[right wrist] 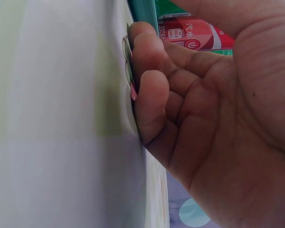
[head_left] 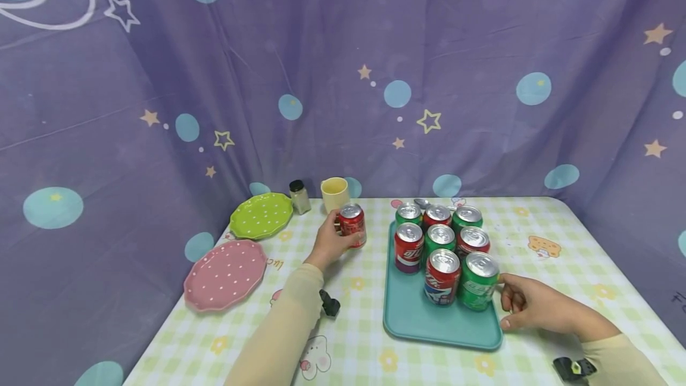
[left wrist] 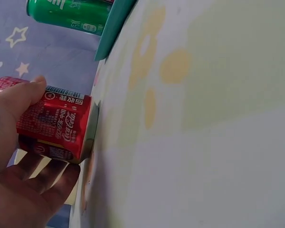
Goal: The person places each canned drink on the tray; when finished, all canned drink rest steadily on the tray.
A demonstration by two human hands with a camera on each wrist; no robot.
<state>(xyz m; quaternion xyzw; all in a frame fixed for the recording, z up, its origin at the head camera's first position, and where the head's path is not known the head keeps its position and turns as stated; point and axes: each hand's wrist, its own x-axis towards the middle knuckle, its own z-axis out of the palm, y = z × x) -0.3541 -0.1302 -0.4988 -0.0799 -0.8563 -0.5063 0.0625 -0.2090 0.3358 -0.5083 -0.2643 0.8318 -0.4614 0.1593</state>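
My left hand [head_left: 331, 242] has its thumb and fingers round a red Coca-Cola can [head_left: 351, 224], left of the tray. In the left wrist view the thumb [left wrist: 31, 92] lies along one side of the can [left wrist: 57, 121], whose base is right at the tablecloth. On the teal tray [head_left: 423, 323] several red and green soda cans stand upright in rows. My right hand [head_left: 541, 308] is at the tray's right edge, beside the front green can [head_left: 479, 282], its fingers loosely bent and nothing held. The right wrist view shows its fingertips [right wrist: 154, 88] low by the cloth.
At the left lie a pink dotted plate [head_left: 225, 276] and a green dotted plate [head_left: 261, 216]. Behind the left hand stand a yellow mug [head_left: 334, 192] and a black-capped jar [head_left: 299, 198]. A spoon [head_left: 421, 202] shows behind the tray. A purple curtain [head_left: 321, 148] hangs behind the table.
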